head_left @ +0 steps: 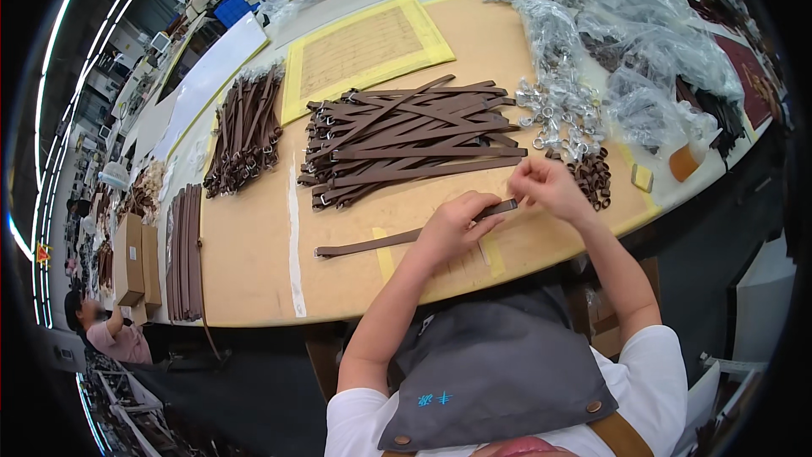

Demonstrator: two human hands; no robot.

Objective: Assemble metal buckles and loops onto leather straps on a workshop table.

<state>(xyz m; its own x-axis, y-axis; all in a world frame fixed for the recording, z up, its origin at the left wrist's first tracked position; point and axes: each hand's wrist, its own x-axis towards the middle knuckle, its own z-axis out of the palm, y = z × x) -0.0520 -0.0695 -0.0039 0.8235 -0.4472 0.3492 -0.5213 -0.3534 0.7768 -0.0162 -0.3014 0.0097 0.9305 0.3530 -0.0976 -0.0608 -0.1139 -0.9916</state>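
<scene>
Grip: left hand (pixel 461 224) pinches a long, flat, dark-brown strap (pixel 372 245) near its right end; right hand (pixel 545 189) has fingertips drawn together at that tip, their hold unclear.
Strap: lies along the near side of the tan worktop (pixel 245 271).
Slip: the tip could twist away if the left fingers loosen.
Tangle: a heap of brown straps (pixel 414 140) just behind could snag it if pushed back.
Scatter: small brown loops (pixel 593 179) near the right hand could spill if knocked.

A tan-topped table (pixel 245 267) bears brown straps (pixel 414 152), metal fittings (pixel 562 118), brown loops (pixel 599 179) and clear plastic (pixel 647 42).
</scene>
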